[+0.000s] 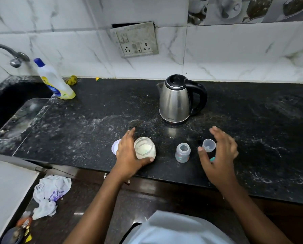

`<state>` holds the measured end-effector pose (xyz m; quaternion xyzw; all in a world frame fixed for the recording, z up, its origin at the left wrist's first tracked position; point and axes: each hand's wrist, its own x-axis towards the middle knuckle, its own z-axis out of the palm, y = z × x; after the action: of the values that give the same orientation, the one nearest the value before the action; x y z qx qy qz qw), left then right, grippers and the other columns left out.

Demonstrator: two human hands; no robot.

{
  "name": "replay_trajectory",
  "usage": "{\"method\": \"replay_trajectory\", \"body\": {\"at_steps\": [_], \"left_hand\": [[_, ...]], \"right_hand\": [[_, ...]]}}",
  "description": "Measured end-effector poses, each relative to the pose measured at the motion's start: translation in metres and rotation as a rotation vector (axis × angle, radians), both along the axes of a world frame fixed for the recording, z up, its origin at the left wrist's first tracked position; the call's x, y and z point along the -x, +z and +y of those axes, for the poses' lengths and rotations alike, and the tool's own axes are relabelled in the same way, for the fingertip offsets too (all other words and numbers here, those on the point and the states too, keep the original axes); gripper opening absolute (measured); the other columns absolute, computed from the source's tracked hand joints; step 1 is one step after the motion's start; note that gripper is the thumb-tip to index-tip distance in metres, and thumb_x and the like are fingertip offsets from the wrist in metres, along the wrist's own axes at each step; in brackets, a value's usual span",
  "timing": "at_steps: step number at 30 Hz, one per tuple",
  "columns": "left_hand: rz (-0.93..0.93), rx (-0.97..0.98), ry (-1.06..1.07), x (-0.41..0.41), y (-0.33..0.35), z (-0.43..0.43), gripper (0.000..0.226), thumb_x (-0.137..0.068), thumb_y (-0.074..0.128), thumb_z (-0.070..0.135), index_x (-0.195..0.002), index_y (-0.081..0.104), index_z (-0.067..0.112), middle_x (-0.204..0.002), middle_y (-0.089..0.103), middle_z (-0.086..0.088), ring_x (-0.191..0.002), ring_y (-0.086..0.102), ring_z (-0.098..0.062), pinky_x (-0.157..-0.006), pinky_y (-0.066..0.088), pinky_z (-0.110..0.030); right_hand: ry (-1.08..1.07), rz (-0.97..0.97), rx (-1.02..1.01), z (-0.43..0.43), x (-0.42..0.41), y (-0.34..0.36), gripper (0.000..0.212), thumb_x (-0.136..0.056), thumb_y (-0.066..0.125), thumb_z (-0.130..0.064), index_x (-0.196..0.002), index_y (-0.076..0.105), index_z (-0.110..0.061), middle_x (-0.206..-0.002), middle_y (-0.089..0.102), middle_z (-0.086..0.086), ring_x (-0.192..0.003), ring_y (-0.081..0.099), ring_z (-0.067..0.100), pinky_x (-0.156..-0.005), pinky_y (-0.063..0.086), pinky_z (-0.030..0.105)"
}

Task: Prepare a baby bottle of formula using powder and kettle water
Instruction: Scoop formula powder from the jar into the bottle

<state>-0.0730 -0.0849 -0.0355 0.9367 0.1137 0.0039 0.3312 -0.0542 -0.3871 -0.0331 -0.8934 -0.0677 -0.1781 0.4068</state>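
Two hands low over the dark surface (pixel 94 110), left hand (pixel 127 155) wrapped round the open powder jar (pixel 145 148), baby bottle (pixel 182 153) just right of the jar, right hand (pixel 221 155) spread open, empty, beside the clear cap (pixel 209 145), kettle (pixel 178 99) behind the bottle.

Left hand (pixel 127 155): palm turned rightward, fingers extended forward and slightly spread, thumb hooked round the near side of the jar (pixel 145 148), which it cups from the left. Left forearm: bare, rising from lower centre, angled up and slightly right. Right hand (pixel 221 155): open, palm facing left and down, fingers loosely curved and spread, thumb extended toward the left; holds nothing, raised above the counter. Right forearm: bare, entering from lower right, angled up and leftward.
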Motion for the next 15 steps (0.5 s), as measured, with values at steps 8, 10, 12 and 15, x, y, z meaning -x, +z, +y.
{"method": "replay_trajectory", "body": {"at_steps": [8, 10, 12, 15], "left_hand": [[-0.006, 0.45, 0.069, 0.005, -0.043, 0.005, 0.094, -0.061, 0.102, 0.013, -0.139, 0.05, 0.021, -0.133, 0.066, 0.009, -0.123, 0.061, 0.003, -0.114, 0.046, -0.043], [-0.05, 0.46, 0.077, 0.006, -0.046, 0.003, 0.09, -0.06, 0.103, 0.022, -0.135, 0.053, 0.026, -0.131, 0.068, 0.009, -0.122, 0.064, -0.005, -0.109, 0.051, -0.047], [-0.095, 0.434, 0.071, 0.008, -0.045, 0.001, 0.092, -0.059, 0.101, 0.032, -0.136, 0.051, 0.026, -0.132, 0.066, 0.008, -0.124, 0.063, -0.011, -0.107, 0.052, -0.048], [-0.203, 0.346, 0.064, 0.015, -0.038, -0.004, 0.094, -0.063, 0.101, 0.032, -0.138, 0.044, 0.029, -0.136, 0.058, 0.011, -0.128, 0.058, -0.006, -0.107, 0.049, -0.03]], "right_hand": [[0.439, -0.038, 0.164, 0.091, -0.03, 0.012, 0.031, -0.094, 0.059, -0.026, -0.123, 0.069, -0.027, -0.149, 0.055, -0.004, -0.136, 0.042, 0.026, -0.104, 0.034, 0.045], [0.508, 0.052, 0.239, 0.105, -0.031, 0.014, 0.029, -0.093, 0.06, -0.019, -0.118, 0.071, -0.029, -0.154, 0.05, -0.005, -0.14, 0.032, 0.024, -0.102, 0.025, 0.04], [0.561, 0.129, 0.291, 0.113, -0.033, 0.019, 0.025, -0.094, 0.062, -0.015, -0.112, 0.074, -0.028, -0.159, 0.045, -0.004, -0.144, 0.026, 0.024, -0.104, 0.022, 0.039], [0.599, 0.222, 0.436, 0.121, -0.035, 0.034, 0.021, -0.098, 0.063, -0.026, -0.113, 0.078, -0.028, -0.167, 0.033, -0.005, -0.147, 0.021, 0.024, -0.112, 0.026, 0.045]]}}
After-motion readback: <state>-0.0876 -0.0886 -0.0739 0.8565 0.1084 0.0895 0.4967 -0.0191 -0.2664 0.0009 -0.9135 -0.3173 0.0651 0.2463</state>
